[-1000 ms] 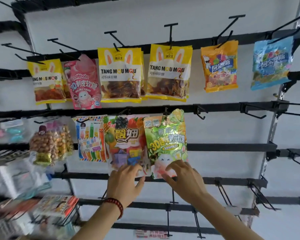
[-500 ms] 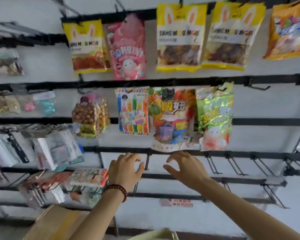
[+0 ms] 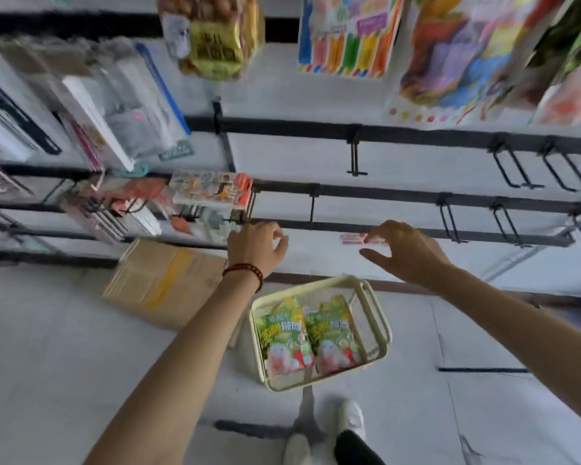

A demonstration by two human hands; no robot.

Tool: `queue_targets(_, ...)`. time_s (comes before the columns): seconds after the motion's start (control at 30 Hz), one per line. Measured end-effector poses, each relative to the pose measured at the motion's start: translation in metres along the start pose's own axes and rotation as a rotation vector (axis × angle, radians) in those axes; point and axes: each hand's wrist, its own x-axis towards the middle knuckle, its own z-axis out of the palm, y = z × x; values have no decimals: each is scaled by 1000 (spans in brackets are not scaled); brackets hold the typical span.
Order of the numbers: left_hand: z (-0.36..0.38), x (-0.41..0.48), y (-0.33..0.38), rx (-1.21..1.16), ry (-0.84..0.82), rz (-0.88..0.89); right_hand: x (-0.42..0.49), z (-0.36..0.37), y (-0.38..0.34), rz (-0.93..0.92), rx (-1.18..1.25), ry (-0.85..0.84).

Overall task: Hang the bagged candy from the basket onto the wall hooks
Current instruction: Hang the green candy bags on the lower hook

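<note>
Red-brown bead bracelet (image 3: 245, 270) on the wrist of my left hand (image 3: 254, 245), whose fingers are loosely curled around nothing; my right hand (image 3: 406, 253), well apart from it, has relaxed, slightly spread fingers and grips nothing. Both hang in the air before the black wall rails (image 3: 416, 196). Below, on the floor (image 3: 64, 347), a cream mesh basket (image 3: 371, 317) holds two green candy bags (image 3: 287, 333) side by side. A cardboard box (image 3: 161, 280) lies left of the basket; black hooks (image 3: 356, 159) jut from the rails.

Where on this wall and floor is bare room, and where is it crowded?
Free: the empty black wire hooks on the lower rails at right, below the colourful hanging candy bags; also the pale floor right of the cream mesh basket. Crowded: the left side, packed with clear packets above the brown cardboard box.
</note>
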Motion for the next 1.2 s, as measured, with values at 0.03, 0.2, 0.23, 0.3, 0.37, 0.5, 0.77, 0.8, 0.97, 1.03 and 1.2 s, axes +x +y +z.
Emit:
queue_targets(0.03,10,-1,-2,3,-39,-23,2,8,4,4,13,-33)
queue_targets(0.2,68,-12,-7,11,-196,-173,25,55,31,-13,71,-171)
queue_targets(0.23,80,-17,-8,7,-225,-209,30,66,37,-9,80,-190)
queue_targets(0.3,102,-29,-12,8,-290,-259,35,89,49,4,88,-229)
queue_targets(0.37,121,-40,-16,7,-319,-291,39,112,56,6,111,-289)
queue_targets(0.5,151,-56,-21,12,-384,-376,44,152,61,7,166,-405)
queue_targets(0.77,236,-91,-27,14,-579,-405,42,235,69,-25,84,-537)
queue_targets(0.8,248,-91,-33,24,-602,-391,45,248,71,-24,74,-555)
queue_targets(0.97,309,-94,-67,39,-679,-365,59,324,86,25,87,-646)
queue_targets(1.03,332,-94,-78,15,-665,-361,63,354,92,29,73,-694)
queue_targets(1.2,382,-94,-98,52,-630,-201,77,416,99,72,96,-675)
